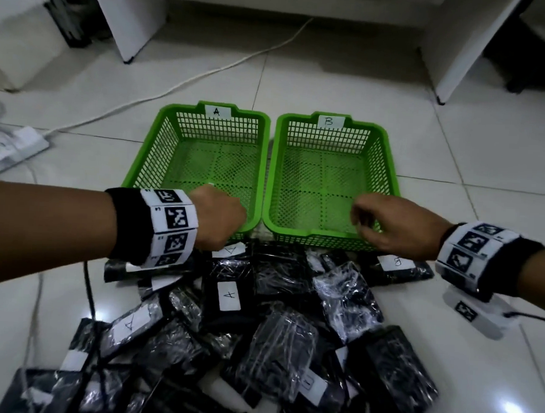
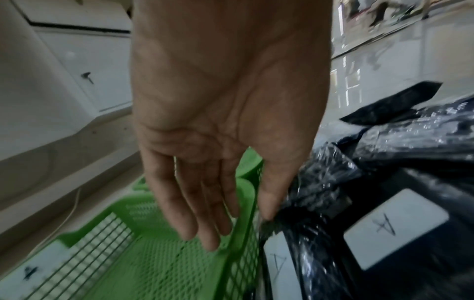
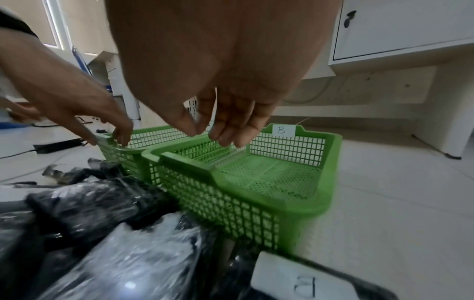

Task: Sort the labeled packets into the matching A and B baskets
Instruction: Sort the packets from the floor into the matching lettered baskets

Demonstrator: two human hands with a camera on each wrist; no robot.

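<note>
Over the basket rims, our left hand (image 1: 215, 214) and right hand (image 1: 396, 227) hang loose-fingered, holding nothing. A basket (image 1: 160, 156) and B basket (image 1: 388, 168) are empty; packets (image 1: 278, 317) are piled just in front. Sorting not started, we judge; next, pick the A-labelled packet (image 2: 395, 229) or B-labelled packet (image 1: 394, 264).

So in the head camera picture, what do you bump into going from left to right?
Power strip → left hand → basket A → basket B → right hand
</note>
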